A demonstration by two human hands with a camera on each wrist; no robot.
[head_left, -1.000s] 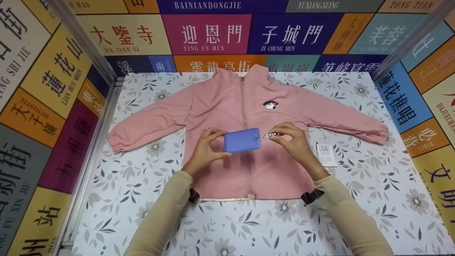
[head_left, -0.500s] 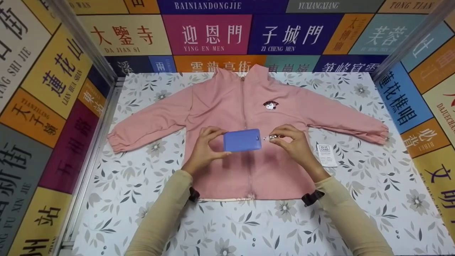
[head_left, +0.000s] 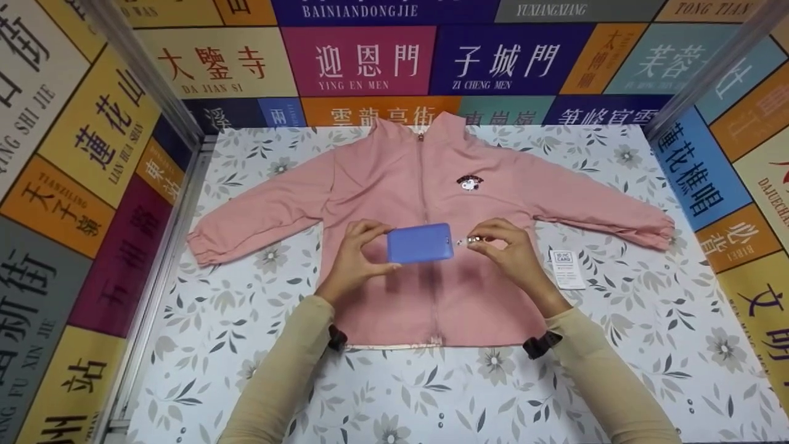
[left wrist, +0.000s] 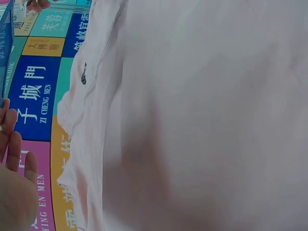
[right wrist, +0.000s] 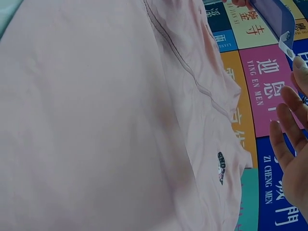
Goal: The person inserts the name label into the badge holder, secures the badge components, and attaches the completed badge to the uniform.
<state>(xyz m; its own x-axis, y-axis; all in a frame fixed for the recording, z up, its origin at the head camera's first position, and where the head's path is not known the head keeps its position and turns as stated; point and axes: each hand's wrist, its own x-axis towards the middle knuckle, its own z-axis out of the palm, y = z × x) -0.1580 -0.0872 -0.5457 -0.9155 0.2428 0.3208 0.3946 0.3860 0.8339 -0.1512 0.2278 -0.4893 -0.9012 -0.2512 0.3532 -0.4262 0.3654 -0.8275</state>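
Above the pink zip jacket [head_left: 382,179], my left hand [head_left: 351,262] holds a flat blue card holder [head_left: 420,243] by its left end, thumb below and fingers above. My right hand [head_left: 513,250] pinches a small metal badge clip [head_left: 473,240] near the holder's slotted right end. In the right wrist view a clear strap with a snap [right wrist: 286,46] lies at the end of the holder [right wrist: 275,19]; whether it passes through the slot I cannot tell. Only the holder's edge [left wrist: 5,48] shows in the left wrist view.
The jacket lies spread, sleeves out, on a floral-patterned table [head_left: 394,394]. A white printed card [head_left: 567,269] lies right of the jacket. Panels with lettering [head_left: 360,60] wall in the back and both sides.
Both hands stay almost in place. The right hand and the metal clip have shifted down very slightly; the card holder keeps nearly the same position.
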